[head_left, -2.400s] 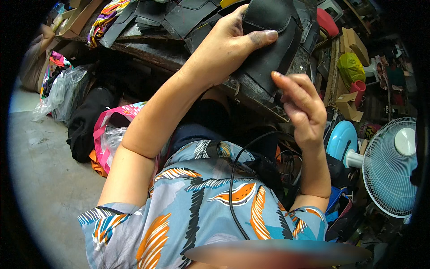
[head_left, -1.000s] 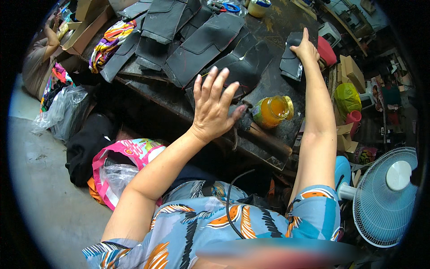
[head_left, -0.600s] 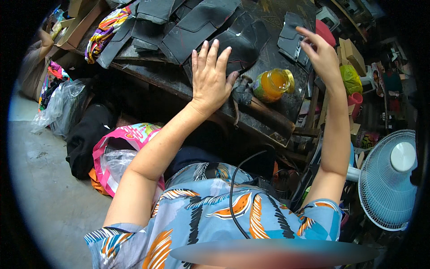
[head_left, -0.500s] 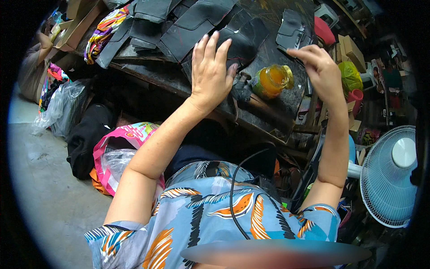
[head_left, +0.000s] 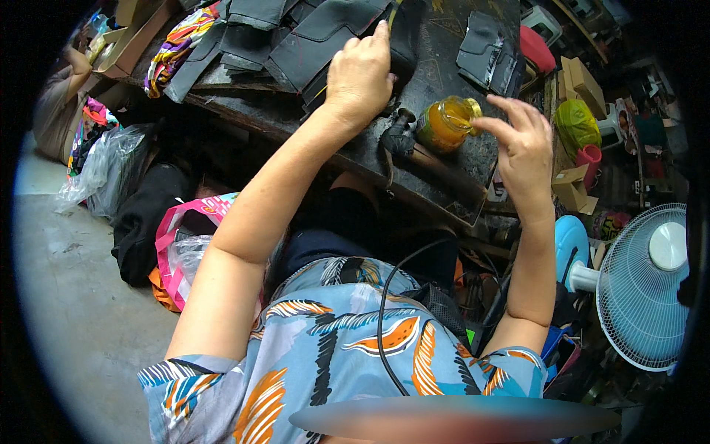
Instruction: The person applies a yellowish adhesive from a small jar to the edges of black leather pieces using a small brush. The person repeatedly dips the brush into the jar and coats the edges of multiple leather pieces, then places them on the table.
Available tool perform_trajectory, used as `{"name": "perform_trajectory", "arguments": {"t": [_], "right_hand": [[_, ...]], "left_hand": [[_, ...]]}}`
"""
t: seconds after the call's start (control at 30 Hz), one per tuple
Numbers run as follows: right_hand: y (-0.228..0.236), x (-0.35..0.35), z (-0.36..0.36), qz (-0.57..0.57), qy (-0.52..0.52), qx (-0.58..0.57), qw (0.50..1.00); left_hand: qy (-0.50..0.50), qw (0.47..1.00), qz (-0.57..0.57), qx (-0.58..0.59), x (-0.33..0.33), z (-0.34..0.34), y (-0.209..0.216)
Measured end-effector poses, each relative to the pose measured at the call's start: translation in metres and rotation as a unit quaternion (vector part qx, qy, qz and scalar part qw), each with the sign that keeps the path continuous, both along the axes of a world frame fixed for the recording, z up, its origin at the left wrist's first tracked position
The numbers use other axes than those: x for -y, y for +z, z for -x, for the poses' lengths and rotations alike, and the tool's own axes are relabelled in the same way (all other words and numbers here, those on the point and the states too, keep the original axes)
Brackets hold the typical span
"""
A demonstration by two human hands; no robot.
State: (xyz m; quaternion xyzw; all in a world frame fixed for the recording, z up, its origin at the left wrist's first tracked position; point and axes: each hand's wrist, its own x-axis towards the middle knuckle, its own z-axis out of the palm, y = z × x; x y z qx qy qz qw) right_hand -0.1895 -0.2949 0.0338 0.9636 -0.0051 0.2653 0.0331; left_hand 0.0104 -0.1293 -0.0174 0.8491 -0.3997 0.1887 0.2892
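Observation:
My left hand [head_left: 359,80] lies on the stacked black leather pieces [head_left: 314,44] at the table's near side. Its index finger points away from me and the others curl around the edge of a dark leather piece [head_left: 407,44]; a thin yellow line shows beside the fingertip. My right hand [head_left: 526,148] hovers at the mouth of an open glass jar [head_left: 446,127] of orange-yellow stuff, thumb and fingers bent together toward its rim. Whatever they pinch is too small to make out. Left of the jar lies a dark tool with a wooden handle [head_left: 436,164].
More black leather pieces [head_left: 484,48] lie at the table's far right. Colourful cloth [head_left: 177,44] sits at the far left. A white fan [head_left: 642,288] stands to my right, a pink bag [head_left: 168,248] to my left. Another person's arm [head_left: 75,70] shows at the left.
My left hand has gone from spread fingers to curled ones on the leather and moved slightly away. My right hand has come down to the jar's mouth. The dark leather piece has shifted.

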Motion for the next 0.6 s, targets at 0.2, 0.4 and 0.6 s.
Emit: {"name": "perform_trajectory", "arguments": {"t": [0.2,0.4,0.6], "right_hand": [[0.002,-0.012,0.009,-0.123,0.040,-0.013,0.992],[0.003,-0.027,-0.008,-0.604,0.112,0.045,0.787],[-0.004,-0.070,-0.018,-0.615,0.137,0.051,0.775]], "left_hand": [[-0.162,0.905,0.168,-0.356,-0.059,0.013,0.031],[-0.327,0.750,0.286,-0.499,-0.089,0.069,0.015],[-0.312,0.616,0.348,-0.635,-0.088,0.078,0.008]]}}
